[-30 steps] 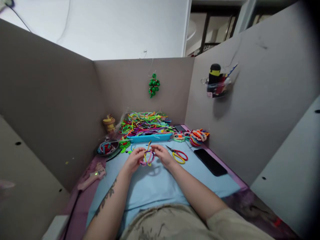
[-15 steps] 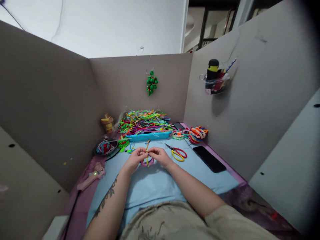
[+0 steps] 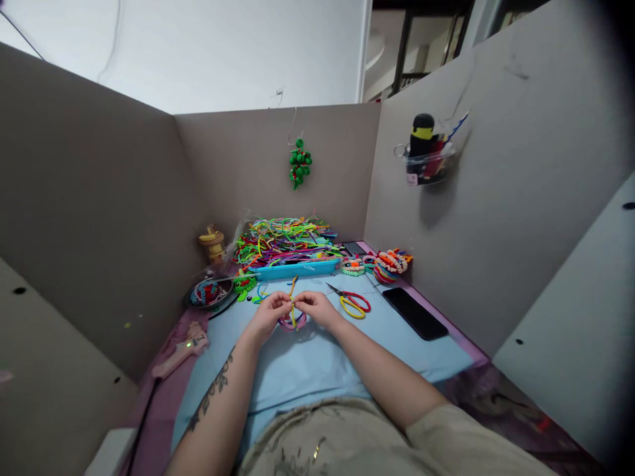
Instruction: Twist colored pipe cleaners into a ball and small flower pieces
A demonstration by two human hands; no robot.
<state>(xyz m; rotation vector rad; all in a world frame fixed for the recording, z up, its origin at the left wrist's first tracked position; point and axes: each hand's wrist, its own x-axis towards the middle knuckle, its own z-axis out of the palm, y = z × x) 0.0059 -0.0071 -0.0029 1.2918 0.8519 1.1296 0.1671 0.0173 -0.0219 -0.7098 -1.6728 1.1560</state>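
Close together above the blue cloth (image 3: pixel 317 377), my left hand (image 3: pixel 270 315) and my right hand (image 3: pixel 317 308) pinch a small piece of bent pipe cleaners (image 3: pixel 292 322) between thumbs and fingers. Its pink and purple strands curve in a loop below the fingertips, and a yellow strand runs down across the loop. An orange strand with a blue tip sticks up above the fingers. The fingertips hide the crossing point. Right of my hands lie scissors (image 3: pixel 353 304) with one red and one yellow handle, blades parted.
Behind my hands stands a blue tray (image 3: pixel 297 270) under a heap of colourful pipe cleaners (image 3: pixel 282 241). A black phone (image 3: pixel 415 314) lies at right, near finished woven pieces (image 3: pixel 389 266). At left are a dark bowl (image 3: pixel 191 301) and a pink glue gun (image 3: pixel 181 354). Grey panels enclose three sides.
Both hands stay in nearly the same place. The fingertips have shifted slightly on the piece, and more of the yellow strand shows between them. The view has tilted a little.
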